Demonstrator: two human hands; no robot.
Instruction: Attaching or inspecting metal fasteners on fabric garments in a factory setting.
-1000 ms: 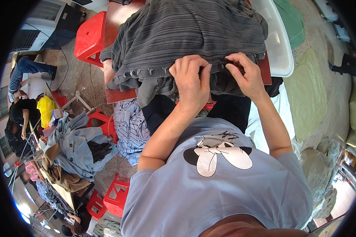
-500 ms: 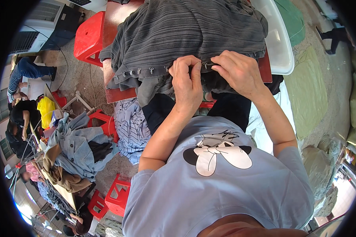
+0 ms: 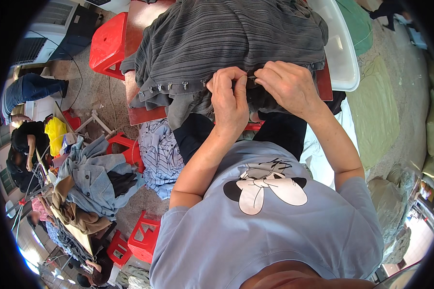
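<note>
A dark grey garment [image 3: 202,38] with ribbed stripes is heaped on the table in front of me. Small metal hooks [image 3: 169,85] sit in a row along its near edge, on the left part. My left hand [image 3: 228,94] is closed, thumb and fingers pinching that edge just right of the hooks. Close beside it, my right hand [image 3: 287,89] is closed too, its fingertips drawn together on the same edge. Whatever small piece lies between the two sets of fingertips is mostly hidden by them.
Right of the garment stands a white plastic tub [image 3: 341,53], beside the reddish table [image 3: 144,116]. A red stool [image 3: 108,45] stands at the left. Several clothes [image 3: 94,168] are piled further left, near other people at work. A blue patterned cloth [image 3: 161,154] hangs by my legs.
My right hand has shifted slightly left, toward my left hand, and now covers the hook that showed between them. My left hand has barely moved.
</note>
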